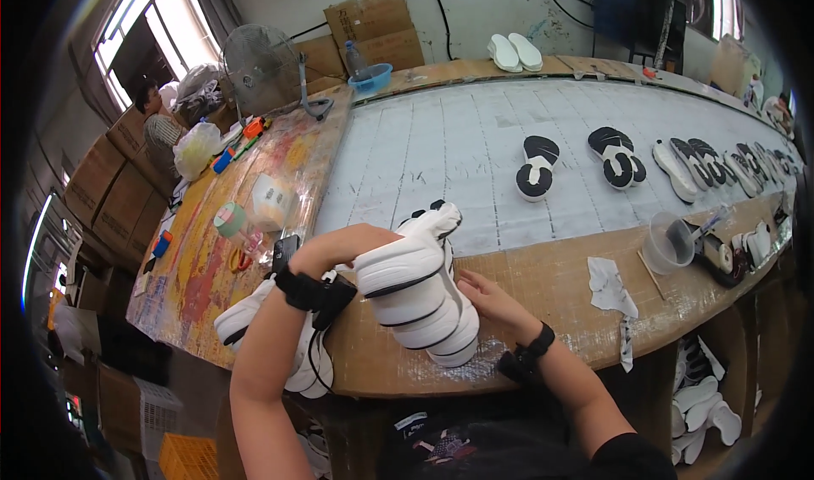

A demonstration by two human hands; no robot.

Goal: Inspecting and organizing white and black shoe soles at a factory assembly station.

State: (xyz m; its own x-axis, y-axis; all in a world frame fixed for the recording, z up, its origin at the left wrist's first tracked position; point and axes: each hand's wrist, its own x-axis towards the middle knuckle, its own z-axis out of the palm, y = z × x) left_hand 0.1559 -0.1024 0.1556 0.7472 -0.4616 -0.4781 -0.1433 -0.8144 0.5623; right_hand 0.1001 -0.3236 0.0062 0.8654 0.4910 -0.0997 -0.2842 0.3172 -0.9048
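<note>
A stack of white shoe soles (415, 298) with dark edge lines stands tilted between my hands, above the near edge of the table. My left hand (366, 241) reaches around its far left side; its fingers are hidden behind the soles. My right hand (494, 300) grips the stack's right side, with part of the fingers hidden behind the edge. At the top of the stack, a sole with black tread pieces sticks out. More white soles (309, 365) lie by my left forearm, at the table's edge.
Black-and-white soles (538, 168) lie in a row on the white gridded sheet (407, 149). Right of me are a clear plastic tub (668, 242), a stick and torn paper (609, 283). On the left are a fan (259, 69), a jar (233, 221) and scissors (241, 261). A person (161, 128) is at far left.
</note>
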